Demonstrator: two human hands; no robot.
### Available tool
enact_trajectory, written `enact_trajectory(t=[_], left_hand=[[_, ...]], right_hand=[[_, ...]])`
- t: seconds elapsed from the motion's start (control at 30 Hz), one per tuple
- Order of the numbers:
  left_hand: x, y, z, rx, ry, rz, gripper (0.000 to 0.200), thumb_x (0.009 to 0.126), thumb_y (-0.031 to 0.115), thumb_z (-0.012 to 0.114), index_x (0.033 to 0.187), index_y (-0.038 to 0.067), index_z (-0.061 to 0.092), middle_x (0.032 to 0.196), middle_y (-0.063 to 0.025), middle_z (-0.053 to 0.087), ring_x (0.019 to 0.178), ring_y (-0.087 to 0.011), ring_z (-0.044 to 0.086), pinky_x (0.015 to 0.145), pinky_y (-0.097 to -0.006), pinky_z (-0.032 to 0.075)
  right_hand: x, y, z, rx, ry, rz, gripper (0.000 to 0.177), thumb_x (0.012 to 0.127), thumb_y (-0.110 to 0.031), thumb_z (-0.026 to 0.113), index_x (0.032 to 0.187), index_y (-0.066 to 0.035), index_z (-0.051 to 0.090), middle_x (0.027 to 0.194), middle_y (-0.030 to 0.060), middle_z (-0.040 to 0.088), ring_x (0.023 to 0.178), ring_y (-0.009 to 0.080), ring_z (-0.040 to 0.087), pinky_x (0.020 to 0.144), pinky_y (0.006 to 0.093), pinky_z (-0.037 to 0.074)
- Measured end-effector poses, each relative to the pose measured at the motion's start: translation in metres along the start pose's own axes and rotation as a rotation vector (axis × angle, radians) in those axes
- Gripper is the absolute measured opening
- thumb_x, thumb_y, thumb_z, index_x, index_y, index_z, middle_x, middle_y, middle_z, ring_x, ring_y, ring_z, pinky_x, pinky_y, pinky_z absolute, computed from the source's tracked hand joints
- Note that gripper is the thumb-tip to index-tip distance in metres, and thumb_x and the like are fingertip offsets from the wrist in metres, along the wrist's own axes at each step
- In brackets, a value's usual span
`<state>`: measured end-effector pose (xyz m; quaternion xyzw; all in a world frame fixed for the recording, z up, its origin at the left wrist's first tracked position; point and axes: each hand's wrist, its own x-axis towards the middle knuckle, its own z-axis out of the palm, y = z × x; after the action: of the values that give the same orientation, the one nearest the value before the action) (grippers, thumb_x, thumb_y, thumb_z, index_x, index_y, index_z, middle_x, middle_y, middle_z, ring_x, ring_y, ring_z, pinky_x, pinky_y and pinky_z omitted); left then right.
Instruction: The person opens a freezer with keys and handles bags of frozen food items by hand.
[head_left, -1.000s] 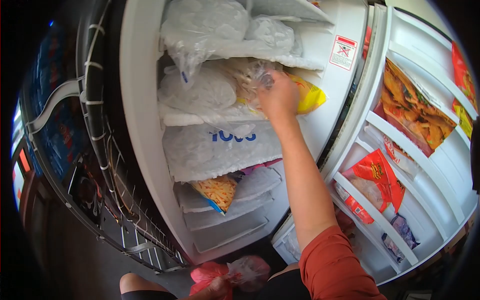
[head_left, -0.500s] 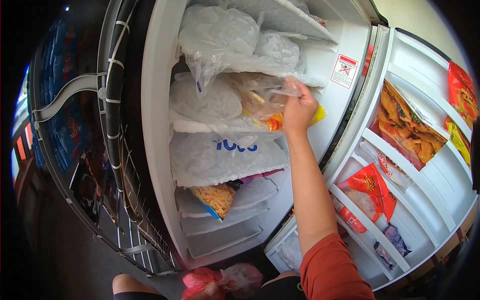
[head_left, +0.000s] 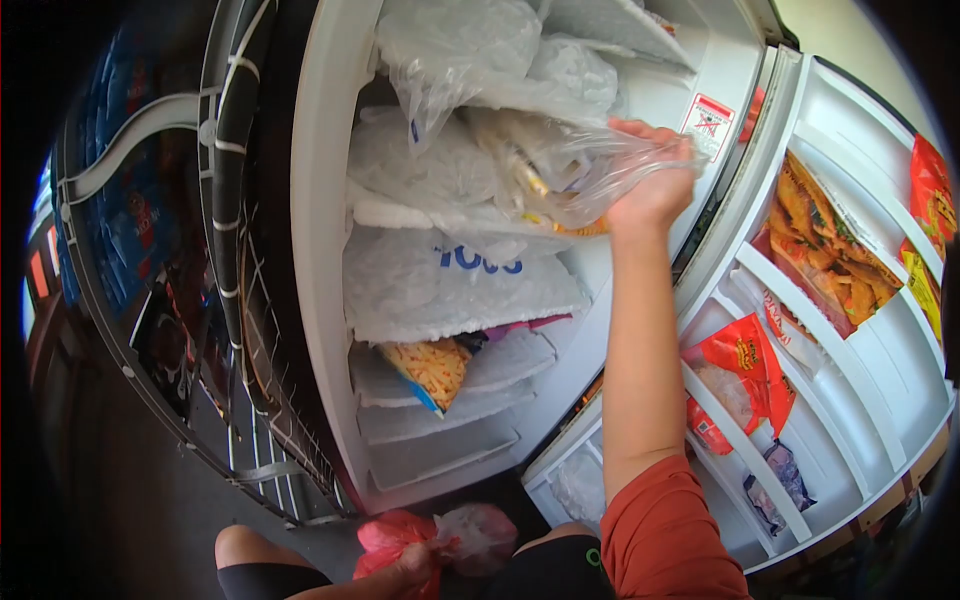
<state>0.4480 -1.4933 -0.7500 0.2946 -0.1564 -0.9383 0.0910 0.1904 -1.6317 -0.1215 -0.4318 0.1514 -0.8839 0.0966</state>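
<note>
My right hand point(head_left: 652, 180) is closed on the edge of a clear plastic bag point(head_left: 580, 165), which stretches out from a frosted freezer shelf. Something yellow and white shows through the bag. Low in the view, my left hand point(head_left: 415, 562) holds a red plastic bag point(head_left: 385, 535) between my knees, and a clear bag point(head_left: 477, 535) with unclear contents lies against it. Around the stretched bag are large bags of ice, one above point(head_left: 460, 50) and one beside it point(head_left: 425, 165).
A bag with blue print point(head_left: 460, 285) and a bag of fries point(head_left: 430, 372) are on lower shelves. The open freezer door point(head_left: 870, 400) at right holds red and brown food packs. A dark wire rack point(head_left: 225, 250) with blue packs stands at left.
My right hand has moved right, pulling the clear bag outward and stretching it. The yellow and orange pack near it is now mostly covered. My left hand shows more clearly on the red bag.
</note>
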Motion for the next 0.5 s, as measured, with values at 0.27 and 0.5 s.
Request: enact_trajectory(t=[0.27,0.5], left_hand=[[-0.017,0.009,0.013,0.003,-0.062,0.005,0.036,0.088,0.016,0.059,0.119,-0.002,0.06,0.113,-0.0116,0.065,0.108,-0.026,0.059,0.099,-0.0364,0.041],[-0.019,0.012,0.021,0.037,-0.033,0.01,0.033,0.088,0.017,0.061,0.116,0.0,0.062,0.11,-0.009,0.066,0.104,-0.0228,0.06,0.097,-0.0339,0.042]], right_hand=[[0.016,-0.061,0.007,0.093,0.109,-0.072,0.022,0.091,-0.021,0.029,0.072,-0.011,0.032,0.059,0.006,0.036,0.058,0.0237,0.038,0.075,0.0496,0.041],[0.039,-0.109,-0.021,0.159,0.065,0.062,0.018,0.083,-0.012,0.032,0.066,-0.006,0.028,0.057,0.0116,0.029,0.058,0.0258,0.034,0.075,0.0545,0.041]])
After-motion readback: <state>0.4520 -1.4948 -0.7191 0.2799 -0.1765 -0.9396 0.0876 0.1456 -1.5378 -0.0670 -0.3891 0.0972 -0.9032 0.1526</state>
